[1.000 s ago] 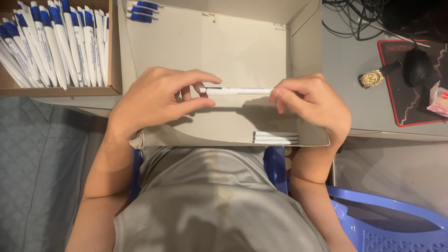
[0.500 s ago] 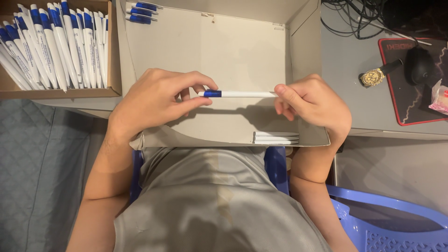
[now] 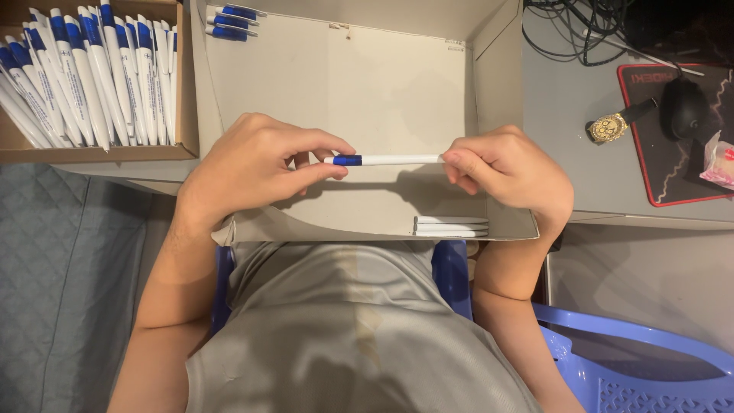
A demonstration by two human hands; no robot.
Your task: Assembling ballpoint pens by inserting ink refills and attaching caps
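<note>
While both hands worked over the open cardboard box point(image 3: 382, 84), a white pen point(image 3: 390, 160) with a blue grip was held level between them. The left hand point(image 3: 252, 164) was pinched shut on the blue end, thumb and forefinger closed around it, and the right hand point(image 3: 508, 172) was pinched on the white barrel's far end. So the 2 hands stood apart, joined only by the pen, which hung just above the box floor and touched nothing else.

Judging by that hold, the step in hand was joining or seating the blue piece on the barrel; whether it was fully home could not be told. Any next move would seem to call for a straight push or twist along the pen's axis, with both pinches kept firm so the barrel did not slip.

Below the right hand, a few white barrels point(image 3: 451, 226) lay at the box's near edge. Beyond the left hand, a tray of finished pens point(image 3: 84, 76) stood full, and 3 more pens point(image 3: 233, 21) lay in the box's far corner. Well out past the right hand sat a wristwatch point(image 3: 612, 126) and a computer mouse point(image 3: 684, 107).
</note>
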